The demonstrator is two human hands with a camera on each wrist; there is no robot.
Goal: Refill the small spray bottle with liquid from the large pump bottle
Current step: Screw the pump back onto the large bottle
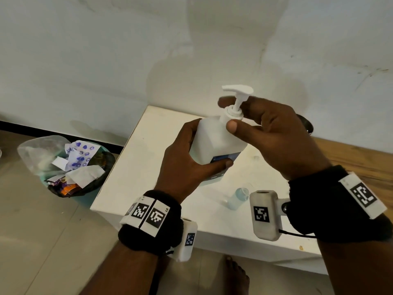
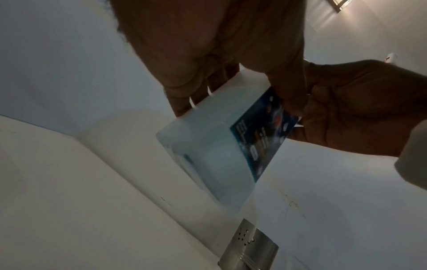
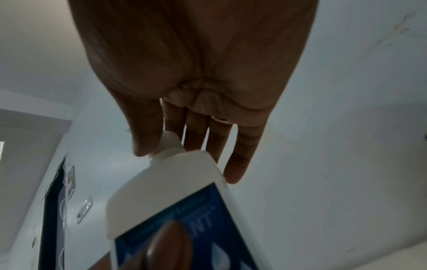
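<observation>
The large white pump bottle (image 1: 214,143) with a blue label is tilted over the white table (image 1: 136,167). My left hand (image 1: 185,158) grips its body, thumb on the label (image 3: 168,243) and fingers (image 2: 184,102) behind. My right hand (image 1: 229,114) pinches the pump collar (image 3: 171,142) below the raised pump head (image 1: 238,90), thumb in front and index finger behind. The small clear spray bottle (image 1: 238,198) stands on the table near my right wrist, with bluish liquid and no cap visible. I cannot tell whether the large bottle's base (image 2: 208,160) touches the table.
A waste bin (image 1: 74,167) stuffed with paper sits on the floor to the left of the table. A wooden surface (image 1: 361,162) adjoins the table on the right. The wall rises close behind. A bare foot (image 1: 234,273) shows below the table's front edge.
</observation>
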